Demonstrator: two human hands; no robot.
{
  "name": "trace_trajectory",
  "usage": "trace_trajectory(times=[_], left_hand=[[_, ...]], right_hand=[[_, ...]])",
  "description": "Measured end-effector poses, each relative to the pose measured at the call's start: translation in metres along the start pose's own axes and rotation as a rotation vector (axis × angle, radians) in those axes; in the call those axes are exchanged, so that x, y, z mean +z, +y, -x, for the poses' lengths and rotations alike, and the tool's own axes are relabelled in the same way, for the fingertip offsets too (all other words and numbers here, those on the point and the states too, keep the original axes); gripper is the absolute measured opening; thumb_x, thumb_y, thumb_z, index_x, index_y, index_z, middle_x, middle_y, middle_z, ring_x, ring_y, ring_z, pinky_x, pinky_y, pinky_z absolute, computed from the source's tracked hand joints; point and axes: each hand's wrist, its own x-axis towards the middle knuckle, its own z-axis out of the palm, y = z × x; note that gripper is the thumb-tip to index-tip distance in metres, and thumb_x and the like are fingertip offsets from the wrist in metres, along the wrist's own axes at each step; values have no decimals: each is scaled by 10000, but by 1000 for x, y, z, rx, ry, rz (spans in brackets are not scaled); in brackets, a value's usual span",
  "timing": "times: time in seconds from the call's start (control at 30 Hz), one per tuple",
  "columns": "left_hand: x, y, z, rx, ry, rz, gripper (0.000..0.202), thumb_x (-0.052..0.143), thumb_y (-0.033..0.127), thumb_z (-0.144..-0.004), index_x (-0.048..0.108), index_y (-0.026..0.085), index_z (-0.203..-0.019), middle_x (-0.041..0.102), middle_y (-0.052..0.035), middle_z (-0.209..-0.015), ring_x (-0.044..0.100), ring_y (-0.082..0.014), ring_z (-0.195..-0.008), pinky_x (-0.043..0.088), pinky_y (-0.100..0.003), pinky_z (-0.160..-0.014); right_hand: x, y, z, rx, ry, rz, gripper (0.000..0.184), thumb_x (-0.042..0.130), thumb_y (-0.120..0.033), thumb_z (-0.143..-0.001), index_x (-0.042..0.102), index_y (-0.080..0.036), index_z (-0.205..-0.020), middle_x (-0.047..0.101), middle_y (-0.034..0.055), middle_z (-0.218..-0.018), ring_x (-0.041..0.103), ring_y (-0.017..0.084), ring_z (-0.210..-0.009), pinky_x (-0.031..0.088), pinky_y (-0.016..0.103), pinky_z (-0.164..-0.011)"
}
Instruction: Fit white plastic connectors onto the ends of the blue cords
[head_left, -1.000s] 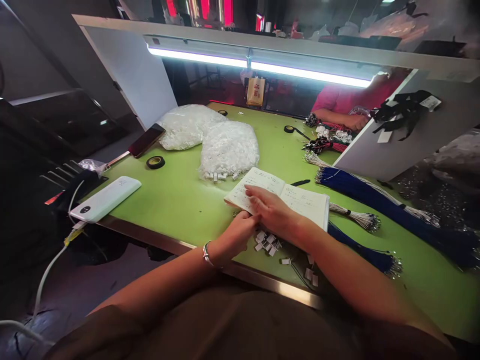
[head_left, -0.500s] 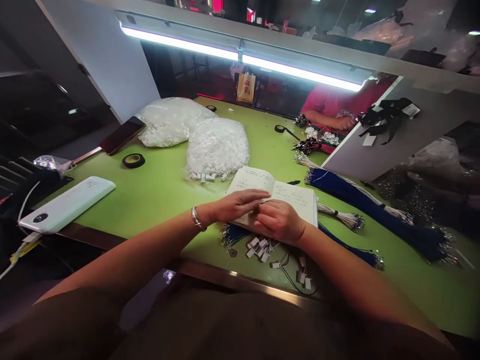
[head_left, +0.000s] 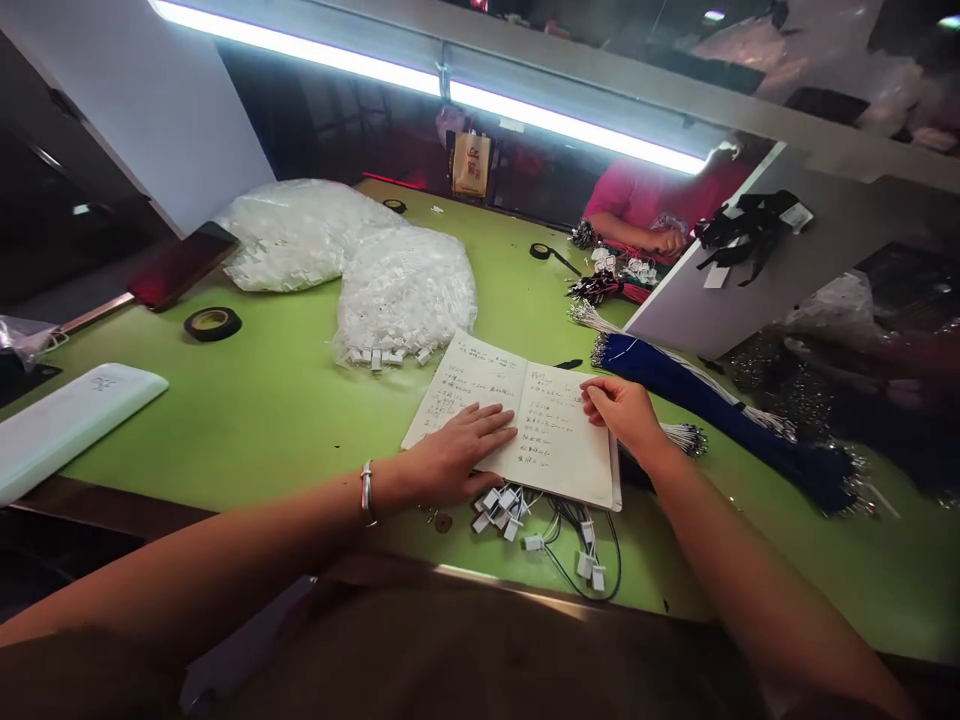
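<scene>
1. The open notebook (head_left: 529, 430) lies on the green table (head_left: 285, 420), its pages covered in handwriting; clock directions below are taken from its middle, twelve pointing away from the person.
2. At eight o'clock, the left hand (head_left: 461, 450) rests palm down on the left page, fingers extended and grasping nothing.
3. At three o'clock, the right hand (head_left: 621, 415) is by the right page's outer edge, thumb and fingertips drawn together; whether they pinch the paper, one cannot tell.
4. At six o'clock, white connectors (head_left: 499, 512) on wires lie just beside the notebook's near edge.
5. At eleven o'clock sits a clear bag (head_left: 409, 290) of white pieces; at three o'clock, beyond the right hand, a blue wire bundle (head_left: 694, 405).
6. Near one o'clock, well apart, is a co-worker's hand (head_left: 667, 241).
</scene>
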Motion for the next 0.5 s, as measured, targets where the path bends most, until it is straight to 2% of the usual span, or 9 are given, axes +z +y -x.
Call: trace_trajectory(times=[0.1, 0.2, 0.27, 0.37, 0.5], left_hand=[[1, 2, 1, -16, 15, -30, 643, 614, 358, -894, 436, 106, -1459, 347, -213, -1559, 280, -358, -1475, 232, -596, -1196], [0, 2, 2, -8, 2, -59, 633, 606, 360, -901, 440, 117, -1461, 354, -199, -1559, 286, -364, -1471, 246, -592, -1193], [0, 2, 2, 4, -12, -67, 610, 601, 358, -908, 451, 150, -1461, 365, -175, -1561, 288, -366, -1470, 254, -596, -1188], [1, 2, 4, -4, -7, -60, 586, 595, 359, -916, 465, 173, -1456, 368, -164, -1563, 284, -368, -1471, 243, -606, -1188], [4, 3, 5, -30, 10, -43, 559, 602, 342, -915, 490, 190, -1440, 360, -164, -1567, 292, -370, -1468, 243, -610, -1186]], right_hand=[[-8, -8, -37, -192, -8, 446, 297, 459, -194, -897, 732, -139, -999, 736, 106, -941, 693, 193, -815, 567, 315, -747], [-10, -21, -76, -365, -160, 841, 334, 464, -122, -909, 726, -156, -1113, 698, 123, -1158, 654, 225, -1043, 498, 313, -907], [-7, -27, -97, -383, -294, 910, 298, 575, -114, -856, 735, -177, -1100, 691, 113, -1149, 652, 230, -1023, 484, 295, -886], [2, -28, -118, -388, -424, 921, 279, 696, -127, -774, 743, -196, -1040, 679, 95, -1115, 641, 225, -991, 468, 274, -848], [9, -19, -128, -364, -463, 898, 208, 704, -200, -793, 725, -205, -1000, 664, 73, -1112, 622, 193, -939, 448, 258, -808]])
